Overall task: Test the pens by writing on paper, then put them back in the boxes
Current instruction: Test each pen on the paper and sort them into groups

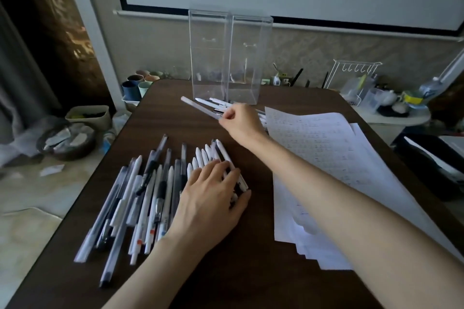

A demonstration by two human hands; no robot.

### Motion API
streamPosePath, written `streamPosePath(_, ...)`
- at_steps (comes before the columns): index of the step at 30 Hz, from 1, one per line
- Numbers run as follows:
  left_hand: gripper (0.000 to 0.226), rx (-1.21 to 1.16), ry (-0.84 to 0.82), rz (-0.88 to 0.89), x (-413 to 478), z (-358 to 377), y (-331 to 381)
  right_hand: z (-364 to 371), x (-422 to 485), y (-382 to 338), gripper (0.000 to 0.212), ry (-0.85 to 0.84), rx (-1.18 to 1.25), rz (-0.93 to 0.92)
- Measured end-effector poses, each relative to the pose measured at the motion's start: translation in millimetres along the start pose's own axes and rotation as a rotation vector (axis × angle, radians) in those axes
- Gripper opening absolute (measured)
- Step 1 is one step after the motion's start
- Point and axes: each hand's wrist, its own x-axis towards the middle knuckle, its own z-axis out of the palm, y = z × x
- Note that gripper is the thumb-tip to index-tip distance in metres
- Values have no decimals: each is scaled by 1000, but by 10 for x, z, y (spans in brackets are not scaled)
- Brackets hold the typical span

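Near frame centre, right hand (239, 122) pinches a white pen (198, 107) by its end, likely light and slick; left hand (213, 193) lies flat on pens (200, 158).

Right hand (239, 121) pinching pen (198, 107), perhaps capped

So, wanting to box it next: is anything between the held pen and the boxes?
Nothing visible: the right hand holds the pen just before the boxes; loose pens lie lower, at their foot.
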Motion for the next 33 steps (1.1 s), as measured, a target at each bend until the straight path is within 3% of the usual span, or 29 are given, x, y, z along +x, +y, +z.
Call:
streamPosePath(5,42,-95,156,-1,48,-81,49,-739,-723,314,3,-60,211,-61)
streamPosePath(8,49,-139,260,-5,73,-100,95,-1121,-1170,521,4,-187,320,-1)
streamPosePath(11,49,-65,240,101,80,-96,180,-1362,-1520,655,6,-257,469,48)
streamPosePath(15,35,-85,187,265,78,-19,439,-1478,-1754,840,3,-195,785,75)
streamPosePath(18,28,-165,134,354,141,91,663,-1475,-1783,908,26,-183,1012,78)
streamPosePath(20,23,-233,85,389,215,139,785,-1429,-1791,920,27,-208,956,50)
streamPosePath(22,25,-329,19,392,249,154,841,-1360,-1798,905,15,-214,879,24)
streamPosePath(25,41,-426,-43,377,204,150,809,-1292,-1815,900,9,-247,851,-9)
streamPosePath(33,40,-485,-52,336,168,94,759,-1257,-1792,956,4,-307,902,-56)
